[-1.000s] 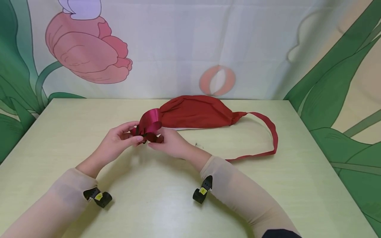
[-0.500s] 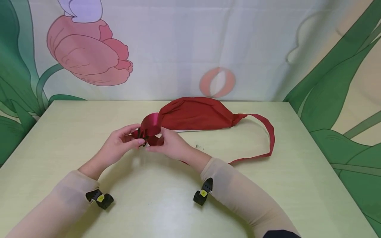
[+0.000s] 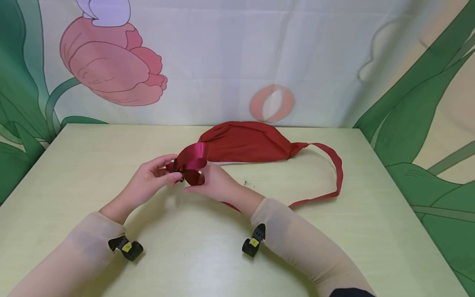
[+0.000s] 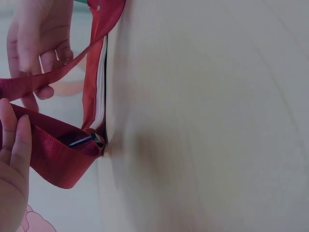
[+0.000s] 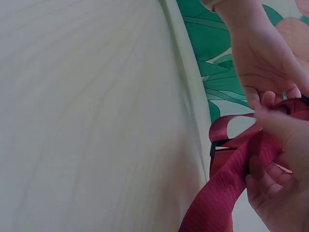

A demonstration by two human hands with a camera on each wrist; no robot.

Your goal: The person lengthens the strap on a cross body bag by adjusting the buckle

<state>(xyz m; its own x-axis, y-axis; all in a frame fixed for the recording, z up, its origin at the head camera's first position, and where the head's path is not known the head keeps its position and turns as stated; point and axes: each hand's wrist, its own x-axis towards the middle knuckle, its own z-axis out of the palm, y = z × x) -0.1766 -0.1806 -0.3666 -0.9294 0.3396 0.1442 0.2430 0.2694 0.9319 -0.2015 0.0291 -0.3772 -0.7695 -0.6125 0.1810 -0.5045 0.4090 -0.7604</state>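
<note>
A red waist bag (image 3: 245,142) lies at the back of the table, its white zip edge (image 4: 100,87) facing forward. Left of it, both hands hold its dark red webbing strap (image 3: 194,154) just above the tabletop. My left hand (image 3: 150,175) pinches the strap by a small black buckle (image 3: 179,169), partly covered by fingers and webbing. Facing it, my right hand (image 3: 220,180) grips the strap between thumb and fingers. Between the hands the webbing bends into a raised loop. In the right wrist view a black slider (image 5: 215,147) sits on the strap.
The bag's strap (image 3: 338,173) curves out over the table at right and passes under the right forearm. Small dark marks (image 3: 248,183) show on the pale table (image 3: 208,255). Behind it hangs a printed curtain (image 3: 208,62). Each sleeve carries a small black camera (image 3: 130,249).
The strap loop between my hands has shifted slightly right and widened. At the right, the loose strap has drawn in a little. Both hands keep hold and have barely moved.
</note>
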